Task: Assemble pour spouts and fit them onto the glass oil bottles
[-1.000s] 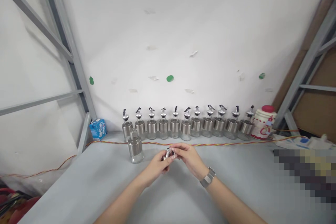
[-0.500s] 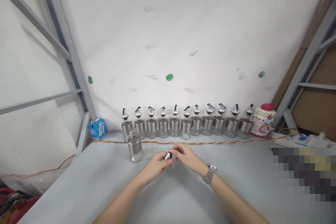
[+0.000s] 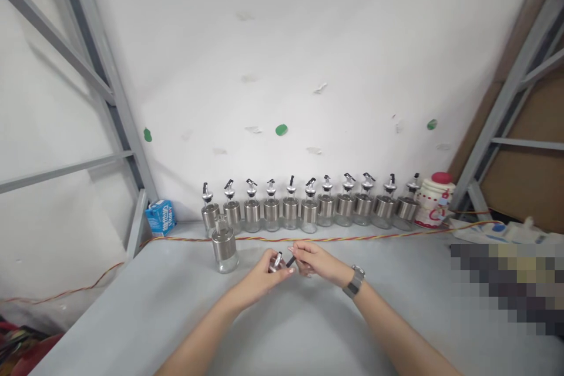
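Over the grey table, my left hand is closed on a silver bottle pourer, its base partly hidden by the fingers. My right hand pinches a small black strip-like piece just right of the pourer; whether the two still touch, I cannot tell. To the left of my hands stands an upright glass oil bottle with a brushed-metal sleeve and an open neck. Behind it, several matching bottles form a row along the wall, each topped with a silver pourer and black flap.
A twisted red-yellow wire runs across the table in front of the row. At the left end sits a blue carton, at the right a cream jar with a red lid. Grey metal posts frame both sides.
The black piece has shifted from close against the silver pourer to sticking out between my hands. My right hand has tilted slightly; the bottles stay put, the view having moved a little.
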Demonstrator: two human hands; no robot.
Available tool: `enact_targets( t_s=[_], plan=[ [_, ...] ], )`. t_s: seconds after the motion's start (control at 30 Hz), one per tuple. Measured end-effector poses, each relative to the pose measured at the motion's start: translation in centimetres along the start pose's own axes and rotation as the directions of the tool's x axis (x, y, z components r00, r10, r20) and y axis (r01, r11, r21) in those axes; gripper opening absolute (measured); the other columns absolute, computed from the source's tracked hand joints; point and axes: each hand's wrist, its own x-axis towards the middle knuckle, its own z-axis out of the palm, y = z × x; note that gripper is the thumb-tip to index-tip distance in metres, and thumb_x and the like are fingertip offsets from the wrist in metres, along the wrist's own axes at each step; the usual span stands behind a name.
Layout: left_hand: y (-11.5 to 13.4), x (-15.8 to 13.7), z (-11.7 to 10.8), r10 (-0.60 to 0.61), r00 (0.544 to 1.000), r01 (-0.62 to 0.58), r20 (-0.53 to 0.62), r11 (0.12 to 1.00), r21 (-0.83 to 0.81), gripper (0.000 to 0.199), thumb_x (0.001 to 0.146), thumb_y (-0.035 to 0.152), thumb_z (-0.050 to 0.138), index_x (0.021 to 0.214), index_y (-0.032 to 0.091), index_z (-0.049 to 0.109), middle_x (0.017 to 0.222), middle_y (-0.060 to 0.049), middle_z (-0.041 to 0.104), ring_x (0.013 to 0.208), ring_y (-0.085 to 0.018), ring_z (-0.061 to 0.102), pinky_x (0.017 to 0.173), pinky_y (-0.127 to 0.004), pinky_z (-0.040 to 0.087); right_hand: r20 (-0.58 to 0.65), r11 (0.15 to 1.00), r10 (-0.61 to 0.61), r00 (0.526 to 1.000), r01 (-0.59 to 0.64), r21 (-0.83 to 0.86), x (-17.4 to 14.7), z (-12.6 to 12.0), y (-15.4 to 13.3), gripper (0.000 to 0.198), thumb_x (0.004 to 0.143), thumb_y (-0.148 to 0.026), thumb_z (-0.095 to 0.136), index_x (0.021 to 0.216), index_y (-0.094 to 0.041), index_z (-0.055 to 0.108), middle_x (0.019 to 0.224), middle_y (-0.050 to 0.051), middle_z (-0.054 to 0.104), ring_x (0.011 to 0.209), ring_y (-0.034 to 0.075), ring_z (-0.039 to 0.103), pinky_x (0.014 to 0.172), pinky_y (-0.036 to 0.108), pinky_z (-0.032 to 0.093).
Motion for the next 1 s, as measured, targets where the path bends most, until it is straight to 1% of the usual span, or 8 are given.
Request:
enact_targets(
  t_s=[0.07,0.17,0.3,0.5,0.67,0.83,0.93,1.0],
  plan=[
    [-0.2,-0.1,0.2,-0.003,1.0,0.003,-0.012,0.999,0.04,0.041,0.067,0.052,0.054,0.089,0.019,0.043,0.07,0.006,0.038,0.058,-0.007,0.03,0.054,-0.02,0.025,0.028,0.999,-0.014,1.0,0.013,0.037,-0.1,0.0,-0.1,0.041,0.07,-0.056,0.052,0.061,-0.02,0.035,0.044,-0.01,0.03,0.04,0.005,0.022,0.044,0.021,0.022],
    [-0.2,-0.3,0.6,0.003,0.999,-0.005,0.038,0.998,0.063,0.039,0.071,0.054,0.049,0.086,0.018,0.043,0.066,0.006,0.036,0.058,-0.008,0.03,0.055,-0.021,0.026,0.06,0.999,0.008,0.998,-0.01,0.033,-0.2,0.3,0.0,0.042,0.067,-0.057,0.054,0.062,-0.019,0.038,0.05,-0.008,0.033,0.043,0.005,0.024,0.044,0.02,0.018],
    [0.1,-0.5,1.0,0.034,0.996,-0.039,0.085,0.997,0.06,0.039,0.075,0.054,0.043,0.089,0.018,0.043,0.066,0.005,0.037,0.058,-0.009,0.032,0.055,-0.021,0.027,0.077,0.999,0.013,0.997,-0.015,0.033,-0.2,0.7,0.1,0.043,0.065,-0.058,0.055,0.062,-0.019,0.038,0.054,-0.007,0.035,0.045,0.006,0.024,0.044,0.02,0.016],
    [0.0,-0.5,1.0,0.169,0.985,-0.169,0.023,0.954,0.249,0.031,0.082,0.044,0.035,0.09,0.017,0.047,0.085,-0.003,0.049,0.077,-0.015,0.042,0.069,-0.025,0.033,0.085,1.0,-0.027,0.996,0.026,0.011,-0.1,0.7,0.1,0.042,0.068,-0.058,0.053,0.062,-0.019,0.038,0.051,-0.008,0.033,0.044,0.005,0.023,0.043,0.02,0.016],
    [-0.1,-0.7,0.9,0.211,0.977,-0.189,-0.013,0.901,0.39,0.028,0.084,0.042,0.032,0.084,0.019,0.047,0.083,-0.004,0.05,0.076,-0.017,0.045,0.07,-0.028,0.034,0.021,0.998,-0.048,0.999,0.049,-0.041,0.0,1.0,0.3,0.043,0.07,-0.058,0.05,0.062,-0.018,0.039,0.051,-0.008,0.034,0.044,0.005,0.025,0.043,0.019,0.019],
    [0.1,-0.7,0.9,0.236,0.972,-0.204,-0.02,0.877,0.434,0.026,0.085,0.039,0.029,0.084,0.02,0.046,0.085,-0.005,0.051,0.076,-0.018,0.047,0.07,-0.029,0.034,-0.014,0.972,-0.12,0.993,0.114,-0.206,-0.1,1.3,-0.1,0.041,0.076,-0.057,0.043,0.062,-0.019,0.038,0.054,-0.006,0.034,0.047,0.007,0.029,0.046,0.02,0.025],
    [0.2,-0.7,0.9,0.26,0.965,-0.228,-0.02,0.879,0.419,0.024,0.085,0.037,0.029,0.085,0.02,0.046,0.085,-0.004,0.052,0.076,-0.017,0.047,0.07,-0.028,0.035,-0.068,0.911,-0.185,0.98,0.145,-0.387,-0.4,1.5,-0.5,0.037,0.081,-0.051,0.039,0.062,-0.019,0.039,0.057,-0.004,0.038,0.053,0.009,0.035,0.052,0.022,0.03],
    [0.3,-0.7,0.9,0.272,0.962,-0.244,-0.012,0.881,0.406,0.024,0.085,0.036,0.029,0.087,0.02,0.046,0.083,-0.004,0.052,0.075,-0.017,0.047,0.07,-0.028,0.035,-0.098,0.858,-0.212,0.972,0.137,-0.496,-0.7,1.6,-0.8,0.035,0.083,-0.047,0.037,0.063,-0.019,0.04,0.059,-0.004,0.041,0.055,0.01,0.038,0.054,0.022,0.031]
  ],
)
